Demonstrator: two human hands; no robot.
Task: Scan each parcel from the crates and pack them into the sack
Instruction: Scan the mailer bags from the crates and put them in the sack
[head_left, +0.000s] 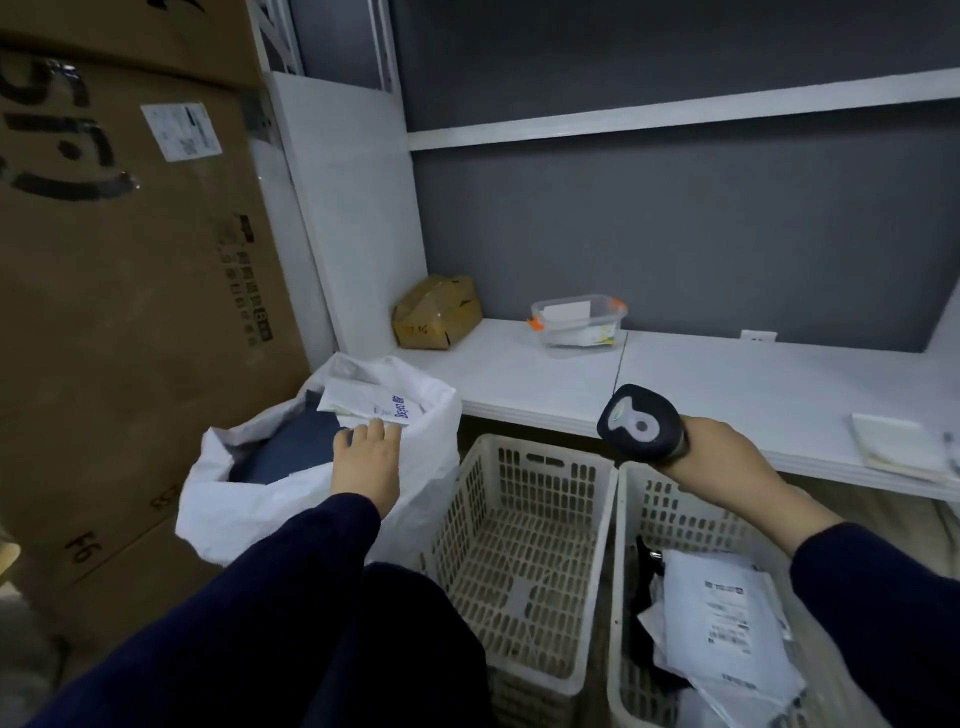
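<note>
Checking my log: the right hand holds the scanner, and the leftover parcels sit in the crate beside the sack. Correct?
Not quite. The right hand holds the scanner, but the head view shows the crate beside the sack empty; the leftover parcels sit in the right crate.

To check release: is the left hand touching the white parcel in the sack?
Cannot tell. The head view shows the left hand with fingertips over the near edge of the white parcel inside the sack; neither contact nor gap is plain.
</note>
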